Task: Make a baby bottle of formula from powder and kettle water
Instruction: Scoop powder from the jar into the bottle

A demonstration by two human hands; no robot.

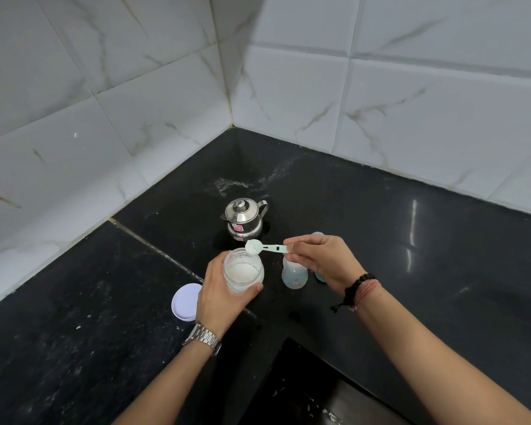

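Lifting a heaped scoop in my right hand over the powder jar my left hand grips | bottle beside on table | risk: shaky tilt spills powder.

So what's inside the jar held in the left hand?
The open jar holds white powder, seen through the mouth and clear wall. The left hand covers its lower part, so the depth is hidden. The scoop above its rim carries powder.

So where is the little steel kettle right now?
The small shiny steel kettle stands on the black stone counter near the tiled corner, just beyond the clear powder jar and the pale green scoop.
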